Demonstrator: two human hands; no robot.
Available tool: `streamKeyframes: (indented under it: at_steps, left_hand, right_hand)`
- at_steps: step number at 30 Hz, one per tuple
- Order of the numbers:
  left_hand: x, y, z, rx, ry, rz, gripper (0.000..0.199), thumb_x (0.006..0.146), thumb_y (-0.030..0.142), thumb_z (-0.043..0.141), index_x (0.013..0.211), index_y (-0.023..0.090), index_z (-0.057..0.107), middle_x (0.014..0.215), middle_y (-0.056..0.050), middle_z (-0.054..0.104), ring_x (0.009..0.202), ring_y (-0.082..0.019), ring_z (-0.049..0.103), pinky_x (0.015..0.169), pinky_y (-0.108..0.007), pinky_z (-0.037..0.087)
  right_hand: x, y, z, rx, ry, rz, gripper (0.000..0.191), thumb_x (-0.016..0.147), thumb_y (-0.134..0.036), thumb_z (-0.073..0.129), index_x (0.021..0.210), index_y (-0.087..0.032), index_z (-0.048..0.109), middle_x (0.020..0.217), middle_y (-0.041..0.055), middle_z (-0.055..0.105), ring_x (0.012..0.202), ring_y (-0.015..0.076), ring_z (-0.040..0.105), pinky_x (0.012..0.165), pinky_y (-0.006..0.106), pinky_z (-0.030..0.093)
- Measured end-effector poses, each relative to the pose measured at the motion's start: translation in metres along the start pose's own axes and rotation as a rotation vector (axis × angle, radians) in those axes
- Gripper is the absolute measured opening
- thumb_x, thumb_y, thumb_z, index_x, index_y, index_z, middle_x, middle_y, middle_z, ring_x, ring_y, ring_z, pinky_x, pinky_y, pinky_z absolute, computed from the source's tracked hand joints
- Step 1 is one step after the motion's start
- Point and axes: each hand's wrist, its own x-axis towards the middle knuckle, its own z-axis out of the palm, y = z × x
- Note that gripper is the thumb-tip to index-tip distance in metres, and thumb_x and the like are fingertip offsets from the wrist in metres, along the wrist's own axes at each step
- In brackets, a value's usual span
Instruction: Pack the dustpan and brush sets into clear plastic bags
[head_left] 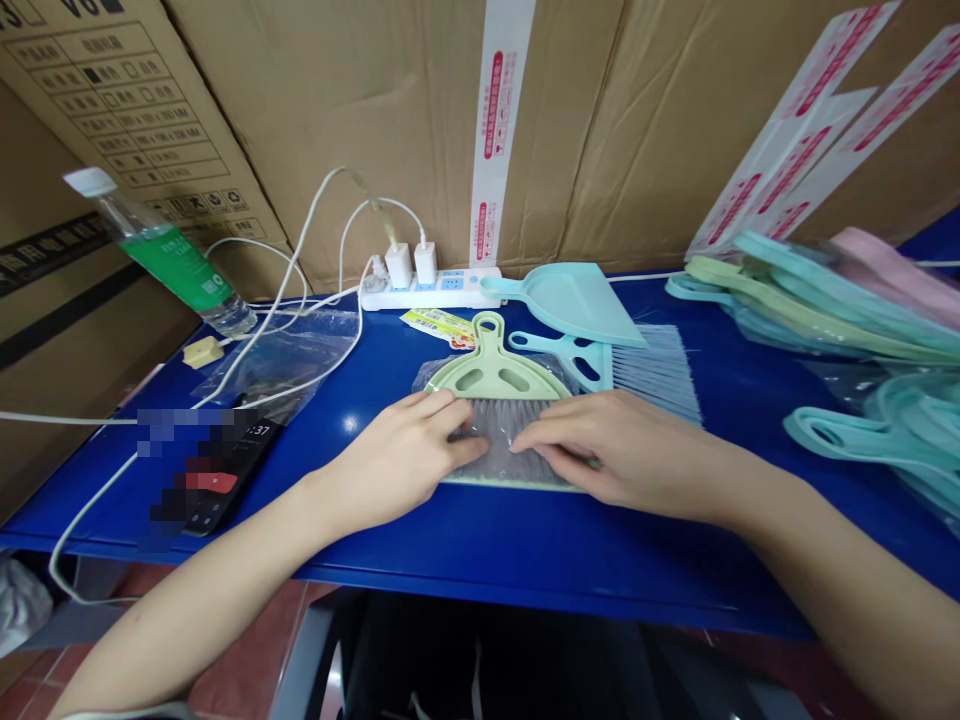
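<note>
A light-green hand brush [489, 375] with grey bristles lies on a matching dustpan [517, 486], its handle pointing away from me. Clear plastic film of a bag [499, 425] shines over the bristles and sticks out at both sides. My left hand [412, 445] rests on the left side of the set, its fingers curled on the film. From the right, my right hand [615, 445] bears on the film with fingers drawn together. The fingertips' exact hold is partly hidden. Just behind lie a light-blue dustpan [574, 300] and a light-blue brush [656, 365].
Bagged dustpan sets [832, 300] and more blue ones [885, 440] lie at right. Behind stand cardboard boxes [405, 120], a power strip [457, 290] with white cables and a printed card [439, 328]. At left are a tilted water bottle [172, 260] and a phone [225, 475].
</note>
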Motion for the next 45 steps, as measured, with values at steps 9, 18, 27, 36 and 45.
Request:
streamKeyframes:
  at_steps: [9, 18, 27, 36, 45]
  left_hand:
    - [0.005, 0.005, 0.005, -0.014, -0.071, 0.008, 0.043, 0.092, 0.006, 0.042, 0.128, 0.024, 0.059, 0.097, -0.006, 0.059, 0.091, -0.020, 0.059, 0.080, -0.033, 0.054]
    - [0.008, 0.008, 0.006, -0.015, -0.095, -0.029, 0.047, 0.092, 0.006, 0.041, 0.131, 0.028, 0.057, 0.093, -0.004, 0.055, 0.091, -0.020, 0.059, 0.081, -0.034, 0.054]
    - [0.006, 0.006, 0.003, -0.003, -0.061, -0.010, 0.041, 0.092, 0.006, 0.043, 0.122, 0.024, 0.063, 0.089, -0.004, 0.056, 0.087, -0.020, 0.061, 0.078, -0.034, 0.053]
    - [0.003, 0.002, 0.001, -0.025, -0.017, -0.038, 0.036, 0.088, 0.003, 0.048, 0.108, 0.023, 0.070, 0.087, -0.003, 0.059, 0.078, -0.018, 0.059, 0.073, -0.033, 0.052]
    - [0.001, -0.003, -0.003, -0.062, -0.058, -0.091, 0.037, 0.081, 0.000, 0.049, 0.099, 0.023, 0.072, 0.088, -0.004, 0.063, 0.083, -0.020, 0.060, 0.075, -0.034, 0.050]
  right_hand:
    - [0.001, 0.000, 0.001, -0.013, -0.028, 0.015, 0.038, 0.083, -0.006, 0.047, 0.100, -0.024, 0.075, 0.089, 0.0024, 0.078, 0.074, 0.0171, 0.070, 0.063, 0.026, 0.044]
    - [0.001, -0.001, -0.003, -0.047, -0.063, 0.062, 0.038, 0.082, -0.007, 0.045, 0.097, -0.024, 0.075, 0.086, 0.0029, 0.077, 0.073, 0.0171, 0.070, 0.062, 0.026, 0.044]
    - [0.001, 0.000, -0.004, -0.040, -0.089, 0.099, 0.043, 0.081, -0.005, 0.045, 0.103, -0.024, 0.076, 0.090, 0.0017, 0.078, 0.072, 0.0159, 0.069, 0.062, 0.026, 0.044]
    - [-0.002, 0.002, -0.006, -0.061, -0.092, 0.146, 0.043, 0.081, -0.004, 0.047, 0.102, -0.026, 0.078, 0.091, 0.0003, 0.079, 0.077, 0.0175, 0.071, 0.066, 0.027, 0.046]
    - [-0.003, 0.002, -0.010, -0.079, -0.102, 0.190, 0.042, 0.082, -0.006, 0.048, 0.098, -0.028, 0.079, 0.081, -0.0005, 0.078, 0.068, 0.0166, 0.069, 0.064, 0.027, 0.045]
